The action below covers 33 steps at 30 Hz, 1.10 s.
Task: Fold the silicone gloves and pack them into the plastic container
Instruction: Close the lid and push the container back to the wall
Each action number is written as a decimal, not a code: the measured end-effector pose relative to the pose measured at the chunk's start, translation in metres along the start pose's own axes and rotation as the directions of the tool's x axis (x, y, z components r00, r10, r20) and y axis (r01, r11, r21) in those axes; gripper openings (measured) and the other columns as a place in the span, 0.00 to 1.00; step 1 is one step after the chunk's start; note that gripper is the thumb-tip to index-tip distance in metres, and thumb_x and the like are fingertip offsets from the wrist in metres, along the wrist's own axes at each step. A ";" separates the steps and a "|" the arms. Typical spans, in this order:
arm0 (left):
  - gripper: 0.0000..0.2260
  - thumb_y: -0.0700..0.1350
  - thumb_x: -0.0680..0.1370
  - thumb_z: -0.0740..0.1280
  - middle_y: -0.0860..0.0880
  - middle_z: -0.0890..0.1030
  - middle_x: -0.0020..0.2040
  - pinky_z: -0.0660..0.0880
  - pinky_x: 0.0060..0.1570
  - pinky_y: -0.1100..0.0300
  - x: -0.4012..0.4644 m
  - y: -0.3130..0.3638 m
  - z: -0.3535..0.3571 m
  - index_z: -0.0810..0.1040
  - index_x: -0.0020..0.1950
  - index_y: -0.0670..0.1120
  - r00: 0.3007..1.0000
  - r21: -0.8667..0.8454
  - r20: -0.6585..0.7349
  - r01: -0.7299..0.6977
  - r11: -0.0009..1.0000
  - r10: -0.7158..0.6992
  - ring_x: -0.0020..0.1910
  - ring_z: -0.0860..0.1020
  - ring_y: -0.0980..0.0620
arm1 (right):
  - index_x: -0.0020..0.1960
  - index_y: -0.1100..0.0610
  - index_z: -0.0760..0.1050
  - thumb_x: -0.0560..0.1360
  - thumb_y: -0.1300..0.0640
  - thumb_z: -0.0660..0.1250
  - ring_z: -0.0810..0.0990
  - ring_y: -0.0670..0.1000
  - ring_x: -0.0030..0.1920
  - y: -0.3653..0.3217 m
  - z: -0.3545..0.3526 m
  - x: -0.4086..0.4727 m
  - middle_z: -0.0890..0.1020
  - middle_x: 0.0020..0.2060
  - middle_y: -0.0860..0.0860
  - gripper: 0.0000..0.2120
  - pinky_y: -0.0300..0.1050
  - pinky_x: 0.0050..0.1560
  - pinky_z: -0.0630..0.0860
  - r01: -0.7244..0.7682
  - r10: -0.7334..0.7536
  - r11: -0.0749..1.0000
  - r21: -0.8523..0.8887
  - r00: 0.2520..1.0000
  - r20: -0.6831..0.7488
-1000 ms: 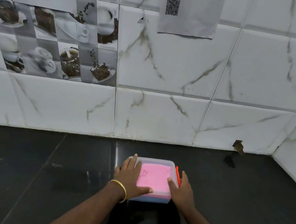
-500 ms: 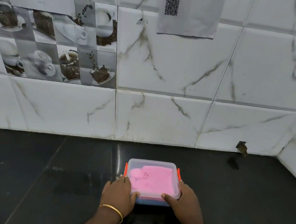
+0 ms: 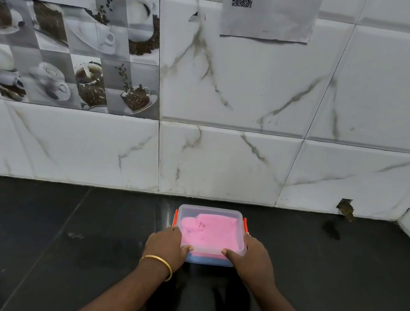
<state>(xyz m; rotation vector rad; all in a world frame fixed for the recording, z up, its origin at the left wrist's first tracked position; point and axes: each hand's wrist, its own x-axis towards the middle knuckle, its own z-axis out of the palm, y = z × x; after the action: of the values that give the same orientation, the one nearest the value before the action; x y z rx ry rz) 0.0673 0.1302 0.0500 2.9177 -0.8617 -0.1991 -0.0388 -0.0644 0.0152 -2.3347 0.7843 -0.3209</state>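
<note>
Gloves (image 3: 209, 230) lay folded inside the lidded container (image 3: 205, 258) on the desk (image 3: 51, 238), left hand (image 3: 165, 244) and right hand (image 3: 253, 261) grasping its near corners, packing apparently done.

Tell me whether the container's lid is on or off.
On: the clear lid covers the container, pink gloves showing through. Whether it is latched, cannot tell.

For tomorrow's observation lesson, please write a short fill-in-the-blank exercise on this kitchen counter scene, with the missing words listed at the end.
1. The folded gloves seen through the clear lid are ____ in colour.
2. The side clips of the plastic container are ____.
3. The gold bangle sits on the wrist of the ____ hand.
4. The sheet of paper taped to the wall bears a ____ code.

Missing words: pink; orange; left; QR
</note>
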 end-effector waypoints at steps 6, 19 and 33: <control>0.23 0.61 0.79 0.58 0.45 0.78 0.62 0.72 0.58 0.52 0.037 -0.005 -0.004 0.71 0.65 0.45 1.000 0.006 -0.004 -0.003 1.000 0.003 0.59 0.77 0.45 | 0.58 0.50 0.76 0.64 0.36 0.71 0.79 0.52 0.54 -0.007 0.004 0.037 0.81 0.52 0.47 0.28 0.52 0.51 0.79 -0.025 0.025 1.000 -0.009 1.000 0.007; 0.23 0.61 0.78 0.60 0.46 0.79 0.62 0.72 0.58 0.52 0.100 -0.015 -0.006 0.73 0.65 0.47 1.000 -0.063 -0.025 0.001 0.998 -0.002 0.61 0.76 0.44 | 0.63 0.49 0.76 0.67 0.39 0.73 0.79 0.53 0.57 -0.014 0.010 0.097 0.81 0.56 0.49 0.28 0.51 0.54 0.78 -0.009 0.009 1.000 -0.017 1.000 0.008; 0.23 0.63 0.75 0.62 0.45 0.81 0.58 0.74 0.56 0.52 0.128 -0.020 -0.005 0.78 0.59 0.47 0.999 -0.082 -0.019 0.042 0.996 -0.044 0.58 0.78 0.44 | 0.61 0.48 0.74 0.62 0.30 0.67 0.80 0.52 0.55 -0.014 0.014 0.121 0.82 0.54 0.48 0.34 0.55 0.52 0.80 -0.016 0.020 0.997 -0.081 0.999 0.047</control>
<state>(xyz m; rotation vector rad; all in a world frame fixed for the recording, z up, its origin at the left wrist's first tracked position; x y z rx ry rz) 0.1848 0.0774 0.0398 2.8587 -0.7688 -0.2013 0.0692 -0.1230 0.0164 -2.4001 0.8088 -0.2282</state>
